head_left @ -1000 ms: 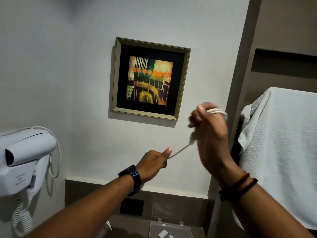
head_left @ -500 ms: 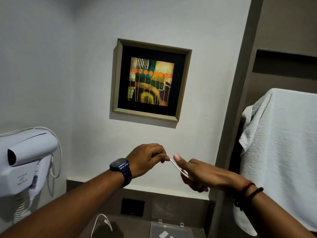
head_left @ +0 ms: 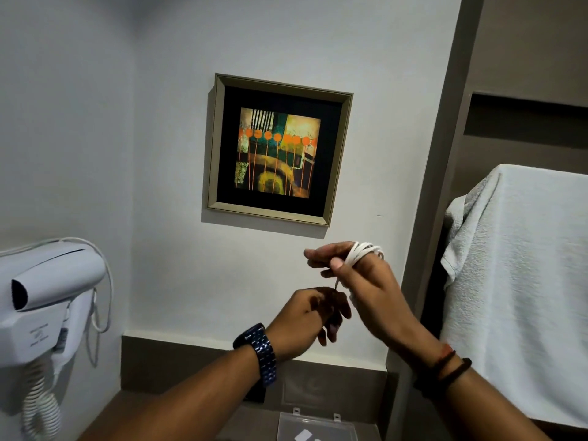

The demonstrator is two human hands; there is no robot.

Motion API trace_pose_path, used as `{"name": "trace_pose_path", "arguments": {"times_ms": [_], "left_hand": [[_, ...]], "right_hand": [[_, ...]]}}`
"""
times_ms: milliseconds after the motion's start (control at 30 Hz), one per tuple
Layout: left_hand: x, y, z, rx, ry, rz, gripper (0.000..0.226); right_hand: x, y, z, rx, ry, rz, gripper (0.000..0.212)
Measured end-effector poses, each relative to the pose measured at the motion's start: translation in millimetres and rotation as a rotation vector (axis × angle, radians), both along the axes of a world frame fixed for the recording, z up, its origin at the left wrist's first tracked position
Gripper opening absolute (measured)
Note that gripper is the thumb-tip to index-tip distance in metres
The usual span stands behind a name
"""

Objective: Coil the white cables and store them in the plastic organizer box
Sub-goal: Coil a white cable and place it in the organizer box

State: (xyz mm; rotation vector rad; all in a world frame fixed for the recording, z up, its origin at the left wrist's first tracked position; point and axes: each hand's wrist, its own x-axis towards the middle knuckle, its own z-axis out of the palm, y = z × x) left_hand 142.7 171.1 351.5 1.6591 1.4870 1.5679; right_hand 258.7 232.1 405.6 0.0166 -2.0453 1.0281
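Note:
A white cable [head_left: 362,251] is wound in several loops around the fingers of my right hand [head_left: 359,281], raised in front of the wall. Its short free end drops to my left hand [head_left: 313,316], just below, which pinches it with fingers curled. A clear plastic organizer box [head_left: 315,426] lies on the counter at the bottom edge, only its lid and hinges showing.
A framed painting [head_left: 276,151] hangs on the wall ahead. A white wall-mounted hair dryer [head_left: 41,294] with a coiled cord is at the left. A white towel [head_left: 521,281] hangs at the right beside a grey pillar. A dark counter [head_left: 178,409] lies below.
My right hand has risen from low in front with the cable looped around its fingers. My left hand moved right and down, close under it. The loose cable on the counter is out of view.

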Motion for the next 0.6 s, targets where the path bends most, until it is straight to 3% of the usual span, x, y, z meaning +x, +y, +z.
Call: {"name": "trace_pose_path", "arguments": {"times_ms": [133,267,467,600], "left_hand": [[3.3,-5.3,3.9,-0.106,-0.123,-0.091,0.035],[3.0,-9.4,-3.1,-0.193,-0.247,-0.139,0.014],[-3.3,-13.5,-5.4,-0.254,-0.333,-0.121,0.036],[-17.3,-20.2,-6.9,-0.369,-0.266,-0.165,0.042]], "right_hand": [[8.3,5.7,-13.5,0.556,-0.235,-0.271,0.044],[10.1,10.2,-19.8,0.897,-0.369,-0.317,0.079],[0.5,9.0,-22.6,1.019,-0.291,-0.355,0.099],[-2.9,18.6,-28.0,0.896,-0.285,-0.423,0.089]]}}
